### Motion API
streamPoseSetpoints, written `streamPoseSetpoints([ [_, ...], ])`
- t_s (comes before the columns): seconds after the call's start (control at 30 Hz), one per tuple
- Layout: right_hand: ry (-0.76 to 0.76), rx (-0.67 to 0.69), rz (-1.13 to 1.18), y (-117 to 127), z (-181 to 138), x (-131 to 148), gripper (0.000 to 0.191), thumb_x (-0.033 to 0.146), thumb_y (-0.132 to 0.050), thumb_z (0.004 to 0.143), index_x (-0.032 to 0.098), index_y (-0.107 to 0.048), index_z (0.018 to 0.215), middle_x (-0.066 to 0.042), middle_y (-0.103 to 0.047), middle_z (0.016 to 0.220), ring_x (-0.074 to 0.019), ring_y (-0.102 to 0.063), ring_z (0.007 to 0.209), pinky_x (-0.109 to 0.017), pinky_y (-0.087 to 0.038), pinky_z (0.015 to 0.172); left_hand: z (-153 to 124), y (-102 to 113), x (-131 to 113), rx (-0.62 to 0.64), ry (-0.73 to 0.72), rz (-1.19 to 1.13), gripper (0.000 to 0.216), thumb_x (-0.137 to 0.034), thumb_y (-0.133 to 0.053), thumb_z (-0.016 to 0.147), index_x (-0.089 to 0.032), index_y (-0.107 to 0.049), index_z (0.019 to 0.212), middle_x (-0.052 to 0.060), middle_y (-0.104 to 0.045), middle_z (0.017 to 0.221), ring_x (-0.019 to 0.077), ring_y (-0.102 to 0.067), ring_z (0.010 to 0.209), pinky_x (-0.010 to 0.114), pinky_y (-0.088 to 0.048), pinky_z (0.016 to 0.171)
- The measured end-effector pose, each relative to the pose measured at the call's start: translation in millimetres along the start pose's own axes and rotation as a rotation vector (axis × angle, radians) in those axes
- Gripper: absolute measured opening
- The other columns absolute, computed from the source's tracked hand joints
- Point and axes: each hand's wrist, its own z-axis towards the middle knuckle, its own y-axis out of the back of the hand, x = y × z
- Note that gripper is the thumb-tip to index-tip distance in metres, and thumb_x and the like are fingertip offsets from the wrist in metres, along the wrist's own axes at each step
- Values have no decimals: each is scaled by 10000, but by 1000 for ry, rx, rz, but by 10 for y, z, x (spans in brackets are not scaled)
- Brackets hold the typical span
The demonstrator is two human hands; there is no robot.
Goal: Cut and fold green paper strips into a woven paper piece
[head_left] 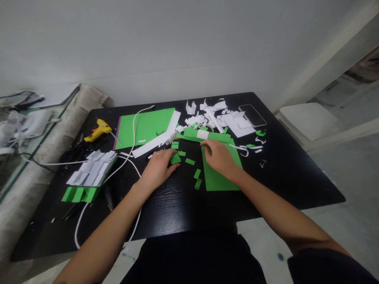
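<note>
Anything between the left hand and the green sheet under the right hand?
Yes: several small green paper pieces lie scattered on the black table between the left hand and the green sheet.

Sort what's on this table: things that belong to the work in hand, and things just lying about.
Likely in the work:
- small green paper piece at the left hand
- green sheet under the right hand
- green strips
- scissors, near the left hand

Probably just lying about:
- phone-like object
- white cable
- white paper scraps
</note>
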Motion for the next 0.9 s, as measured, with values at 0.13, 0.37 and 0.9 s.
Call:
streamPoseSetpoints([
  [0.13,-23,15,22,51,13,-13,397,50,-408,950,171,-715,1170,-163,-756,1205,-321,-709,1140,-501,-568,951,6,32,-11,-26,-49,-59,368,-261,-781,929,-200,-621,1255,138,-719,1263,338,-698,1154,529,-567,992],
  [0.37,-76,66,91,252,59,62,299,133,-532,960,211,-745,1155,-129,-757,1207,-333,-708,1116,-555,-567,970,4,119,-86,-200,-42,-123,240,-272,-693,989,-220,-623,1213,123,-695,1268,315,-661,1231,521,-540,1060],
  [0.9,-79,681,-196,735,-698,195,1075,328,-901,764,303,-354,1690,-90,-264,1767,-425,-277,1618,-592,-346,1296,-15,140,-115,-278,-7,-56,201,-43,-555,876,-210,-640,947,76,-714,952,279,-673,925,435,-534,839],
])
